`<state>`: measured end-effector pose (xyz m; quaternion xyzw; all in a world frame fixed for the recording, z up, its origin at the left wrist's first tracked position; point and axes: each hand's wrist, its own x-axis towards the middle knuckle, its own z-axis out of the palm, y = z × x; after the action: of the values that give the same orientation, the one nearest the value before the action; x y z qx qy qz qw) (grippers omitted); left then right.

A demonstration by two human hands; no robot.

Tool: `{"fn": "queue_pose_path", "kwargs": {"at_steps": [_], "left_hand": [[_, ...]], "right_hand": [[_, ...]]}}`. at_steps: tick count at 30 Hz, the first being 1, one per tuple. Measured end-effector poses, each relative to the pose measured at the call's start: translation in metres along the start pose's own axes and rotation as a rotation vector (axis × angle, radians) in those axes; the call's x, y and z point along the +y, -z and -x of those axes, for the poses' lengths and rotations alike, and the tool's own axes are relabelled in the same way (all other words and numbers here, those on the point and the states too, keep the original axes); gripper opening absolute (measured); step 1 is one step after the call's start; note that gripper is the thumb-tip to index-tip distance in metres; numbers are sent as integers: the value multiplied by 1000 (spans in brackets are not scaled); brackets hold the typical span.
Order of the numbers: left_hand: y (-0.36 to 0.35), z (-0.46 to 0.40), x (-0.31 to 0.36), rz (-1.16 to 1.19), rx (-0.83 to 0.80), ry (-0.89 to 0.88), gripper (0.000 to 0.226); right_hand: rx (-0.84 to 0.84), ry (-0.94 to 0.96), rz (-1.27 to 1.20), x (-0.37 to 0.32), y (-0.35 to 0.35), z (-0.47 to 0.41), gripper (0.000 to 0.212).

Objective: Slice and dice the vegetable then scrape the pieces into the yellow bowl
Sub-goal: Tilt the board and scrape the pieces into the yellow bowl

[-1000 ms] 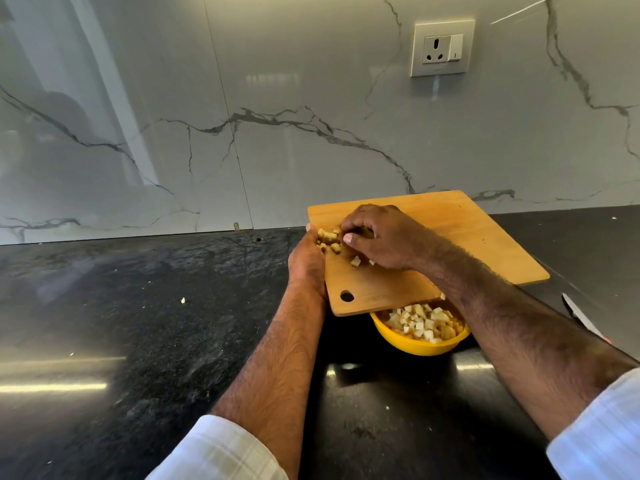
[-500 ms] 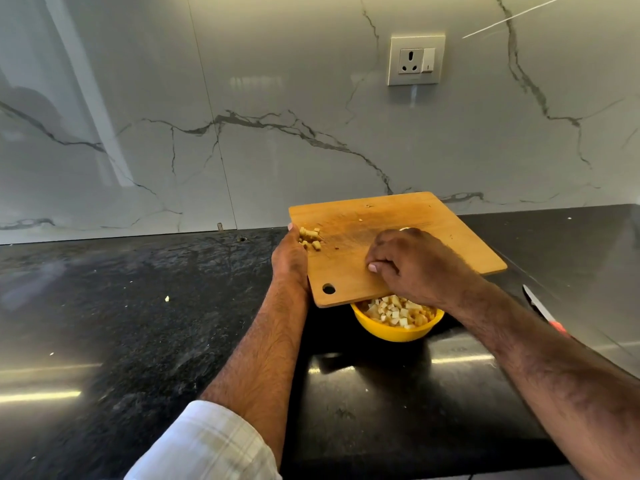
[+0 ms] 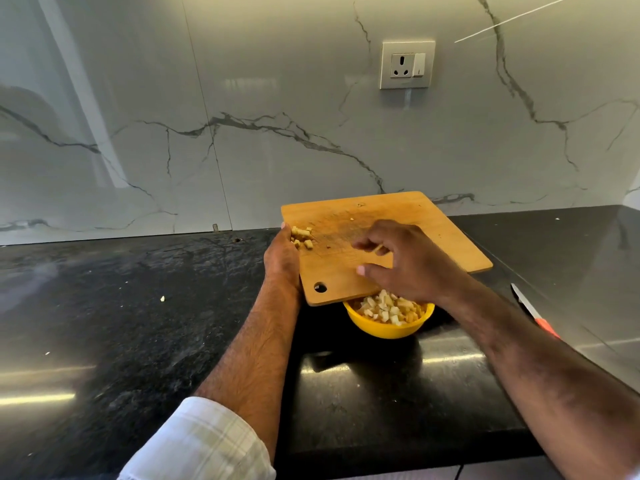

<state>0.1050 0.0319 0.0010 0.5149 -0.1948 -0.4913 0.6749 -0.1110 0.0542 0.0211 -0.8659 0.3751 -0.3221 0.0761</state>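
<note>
One square wooden cutting board (image 3: 408, 216), held tilted over one round yellow plastic bowl (image 3: 388, 327) at board's 6 o'clock. Bowl held heap of pale diced vegetable pieces (image 3: 384, 308). Small cluster of about five diced cubes (image 3: 302, 236) lay at board's 9 o'clock edge. Left hand (image 3: 282, 259) gripped that edge. Right hand (image 3: 405, 265) hovered over board, fingers spread loose, holding nothing. One red-handled knife (image 3: 533, 311) lay on black stone table (image 3: 121, 306) at 3 o'clock.

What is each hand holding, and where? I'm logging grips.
The left hand grips the cutting board by its left edge. The right hand holds nothing, its fingers spread above the board.
</note>
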Motion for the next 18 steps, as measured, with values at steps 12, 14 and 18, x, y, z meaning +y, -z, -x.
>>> {"fn": "queue_pose_path", "kwargs": {"at_steps": [12, 14, 18], "left_hand": [[1, -3, -1, 133, -63, 88, 34], [0, -5, -1, 131, -79, 93, 34], [1, -6, -3, 109, -76, 88, 37]], "right_hand": [[-143, 27, -202, -6, -51, -108, 74], [-138, 12, -191, -4, -54, -110, 73], [-77, 31, -198, -2, -60, -114, 66]]}}
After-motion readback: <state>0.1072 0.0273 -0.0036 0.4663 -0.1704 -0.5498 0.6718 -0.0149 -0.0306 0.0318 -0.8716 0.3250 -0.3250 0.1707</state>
